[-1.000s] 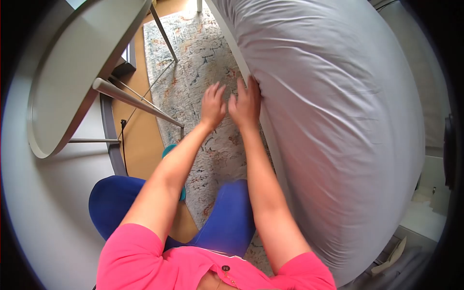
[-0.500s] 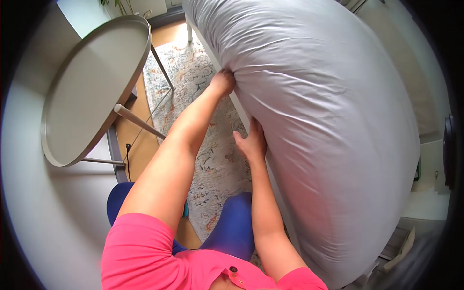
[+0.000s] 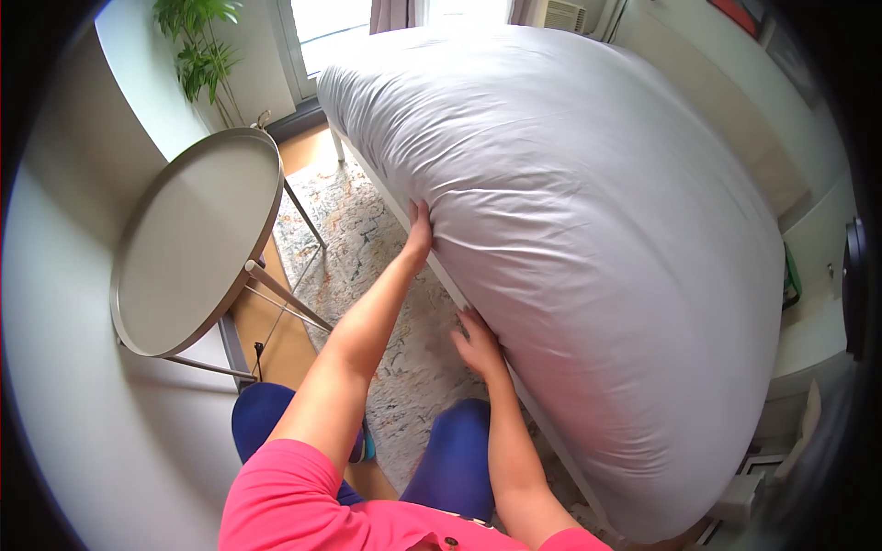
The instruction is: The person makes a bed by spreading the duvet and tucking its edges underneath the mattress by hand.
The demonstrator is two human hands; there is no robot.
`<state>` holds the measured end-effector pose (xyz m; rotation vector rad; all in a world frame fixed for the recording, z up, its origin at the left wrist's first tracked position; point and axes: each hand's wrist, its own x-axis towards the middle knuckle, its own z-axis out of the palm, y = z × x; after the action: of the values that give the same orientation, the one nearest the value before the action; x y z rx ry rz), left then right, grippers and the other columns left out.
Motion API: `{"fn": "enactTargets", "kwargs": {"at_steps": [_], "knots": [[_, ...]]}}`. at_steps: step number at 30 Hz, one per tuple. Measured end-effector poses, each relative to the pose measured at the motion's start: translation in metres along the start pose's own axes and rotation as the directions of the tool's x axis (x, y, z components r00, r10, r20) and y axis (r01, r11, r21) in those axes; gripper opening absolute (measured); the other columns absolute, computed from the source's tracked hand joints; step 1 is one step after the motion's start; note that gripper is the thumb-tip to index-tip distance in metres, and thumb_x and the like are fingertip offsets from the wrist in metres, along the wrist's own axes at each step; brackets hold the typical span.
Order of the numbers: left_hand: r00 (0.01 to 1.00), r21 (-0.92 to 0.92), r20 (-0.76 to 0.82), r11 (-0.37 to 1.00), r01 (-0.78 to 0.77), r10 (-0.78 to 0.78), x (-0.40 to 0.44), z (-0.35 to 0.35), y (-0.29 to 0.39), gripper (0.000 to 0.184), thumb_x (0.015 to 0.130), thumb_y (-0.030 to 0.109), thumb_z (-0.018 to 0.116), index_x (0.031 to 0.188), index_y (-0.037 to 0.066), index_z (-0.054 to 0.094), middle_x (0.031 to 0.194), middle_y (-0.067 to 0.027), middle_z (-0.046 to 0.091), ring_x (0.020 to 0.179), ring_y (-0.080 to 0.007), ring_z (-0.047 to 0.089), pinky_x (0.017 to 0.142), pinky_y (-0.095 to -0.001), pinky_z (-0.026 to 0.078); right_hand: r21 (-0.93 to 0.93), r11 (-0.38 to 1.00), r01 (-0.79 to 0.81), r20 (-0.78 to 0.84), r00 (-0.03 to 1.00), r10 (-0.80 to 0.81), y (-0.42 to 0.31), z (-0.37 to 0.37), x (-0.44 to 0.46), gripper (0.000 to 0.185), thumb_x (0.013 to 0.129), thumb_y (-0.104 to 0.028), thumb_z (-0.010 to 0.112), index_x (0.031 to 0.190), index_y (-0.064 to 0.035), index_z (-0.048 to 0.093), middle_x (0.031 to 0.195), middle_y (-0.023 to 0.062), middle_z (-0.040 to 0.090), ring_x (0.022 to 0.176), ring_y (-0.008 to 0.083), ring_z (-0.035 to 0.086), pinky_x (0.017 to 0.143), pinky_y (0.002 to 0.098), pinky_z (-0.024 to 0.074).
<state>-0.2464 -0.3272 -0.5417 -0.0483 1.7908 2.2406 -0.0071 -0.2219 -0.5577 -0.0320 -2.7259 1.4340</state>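
Note:
A light grey fitted sheet (image 3: 597,220) is stretched over the mattress, with many creases fanning in from its left edge. My left hand (image 3: 420,230) rests against the side of the sheet, where the creases gather. Its visible fingers point up and lie fairly straight, though part of the hand is turned away. Nearer to me, my right hand (image 3: 478,343) touches the lower edge of the sheet beside the white bed frame (image 3: 448,283). Its fingers are spread and partly tucked at the edge.
On the left stands a round tray table (image 3: 197,243) with thin metal legs. A patterned rug (image 3: 354,275) covers the floor beside the bed. A potted plant (image 3: 204,55) and a window (image 3: 335,32) are at the back. White furniture (image 3: 813,285) lines the right side.
The view has tilted up, showing the window and plant. My left hand has loosened from its closed hold at the sheet's side. My right hand has stayed by the mattress edge.

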Motion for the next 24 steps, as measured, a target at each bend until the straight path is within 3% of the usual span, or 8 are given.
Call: {"fn": "enactTargets", "kwargs": {"at_steps": [6, 8, 10, 12, 15, 19, 22, 24], "knots": [[0.877, 0.302, -0.298, 0.909, -0.288, 0.376, -0.066, -0.004, -0.010, 0.058, 0.094, 0.036, 0.036, 0.135, -0.004, 0.029, 0.140, -0.0206, 0.031, 0.130, -0.0332, 0.029, 0.107, -0.0378, 0.023, 0.274, 0.958, -0.089, -0.057, 0.992, 0.109, -0.079, -0.096, -0.156, 0.032, 0.084, -0.013, 0.060, 0.114, -0.0018, 0.058, 0.107, 0.0161, 0.063, 0.102, 0.0234, 0.060, 0.089, 0.0312, 0.0446], [0.748, 0.448, -0.180, 0.731, -0.516, 0.639, -0.082, 0.025, 0.033, 0.055, 0.093, 0.035, 0.038, 0.135, 0.001, 0.031, 0.142, -0.0193, 0.027, 0.133, -0.0315, 0.022, 0.109, -0.0406, 0.015, 0.102, 0.994, -0.038, -0.370, 0.926, 0.073, -0.106, -0.149, -0.202, 0.023, 0.085, -0.007, 0.056, 0.106, 0.0002, 0.061, 0.099, 0.0144, 0.064, 0.095, 0.0219, 0.062, 0.085, 0.0302, 0.0459], [0.604, 0.546, 0.018, 0.498, -0.674, 0.797, -0.114, 0.079, 0.085, 0.052, 0.092, 0.037, 0.040, 0.136, 0.010, 0.035, 0.145, -0.0144, 0.024, 0.137, -0.0268, 0.012, 0.109, -0.0464, 0.004, 0.108, 0.989, -0.101, -0.882, 0.450, 0.142, -0.082, -0.194, -0.262, 0.031, 0.085, -0.004, 0.053, 0.115, 0.0019, 0.055, 0.110, 0.0179, 0.058, 0.104, 0.0287, 0.056, 0.091, 0.0348, 0.0421], [0.679, 0.694, 0.163, 0.406, -0.595, 0.716, -0.120, 0.106, 0.103, 0.053, 0.091, 0.038, 0.042, 0.137, 0.013, 0.035, 0.146, -0.0129, 0.023, 0.138, -0.0280, 0.009, 0.109, -0.0495, 0.004, -0.385, 0.781, -0.492, -0.905, 0.366, -0.216, -0.092, -0.239, -0.274, 0.037, 0.087, -0.013, 0.053, 0.122, -0.0004, 0.051, 0.122, 0.0189, 0.052, 0.115, 0.0324, 0.048, 0.098, 0.0394, 0.0350], [0.611, 0.822, 0.343, 0.087, -0.562, 0.713, -0.121, 0.109, 0.052, 0.054, 0.090, 0.038, 0.042, 0.138, 0.015, 0.033, 0.148, -0.0122, 0.019, 0.138, -0.0306, 0.007, 0.108, -0.0515, 0.003, -0.457, 0.429, -0.779, -0.889, 0.418, -0.189, -0.037, -0.261, -0.309, 0.042, 0.090, -0.025, 0.049, 0.126, -0.0034, 0.048, 0.131, 0.0164, 0.046, 0.123, 0.0332, 0.040, 0.103, 0.0436, 0.0273], [0.595, 0.641, 0.328, 0.290, -0.710, 0.733, -0.142, 0.063, -0.014, 0.056, 0.092, 0.035, 0.038, 0.142, 0.014, 0.025, 0.147, -0.0193, 0.014, 0.137, -0.0337, 0.008, 0.107, -0.0513, 0.005, -0.455, 0.416, -0.787, -0.888, 0.434, -0.150, -0.042, -0.253, -0.308, 0.045, 0.090, -0.033, 0.045, 0.126, -0.0066, 0.050, 0.132, 0.0107, 0.046, 0.124, 0.0302, 0.040, 0.104, 0.0462, 0.0246], [0.789, 0.827, 0.139, 0.368, -0.425, 0.599, -0.163, 0.039, -0.009, 0.055, 0.093, 0.035, 0.037, 0.141, 0.011, 0.024, 0.146, -0.0218, 0.013, 0.136, -0.0334, 0.008, 0.108, -0.0482, 0.007, -0.436, 0.415, -0.798, -0.899, 0.405, -0.166, -0.042, -0.254, -0.306, 0.044, 0.090, -0.033, 0.046, 0.125, -0.0066, 0.050, 0.131, 0.0112, 0.047, 0.124, 0.0304, 0.040, 0.104, 0.0464, 0.0248], [0.692, 0.719, 0.144, 0.405, -0.565, 0.708, -0.170, 0.050, 0.016, 0.056, 0.092, 0.036, 0.042, 0.140, 0.012, 0.027, 0.147, -0.0178, 0.012, 0.136, -0.0317, 0.008, 0.109, -0.0456, 0.006, -0.442, 0.423, -0.791, -0.896, 0.406, -0.177, -0.043, -0.254, -0.306, 0.044, 0.089, -0.032, 0.047, 0.124, -0.0061, 0.051, 0.130, 0.0117, 0.048, 0.123, 0.0309, 0.041, 0.102, 0.0469, 0.0259]]}}
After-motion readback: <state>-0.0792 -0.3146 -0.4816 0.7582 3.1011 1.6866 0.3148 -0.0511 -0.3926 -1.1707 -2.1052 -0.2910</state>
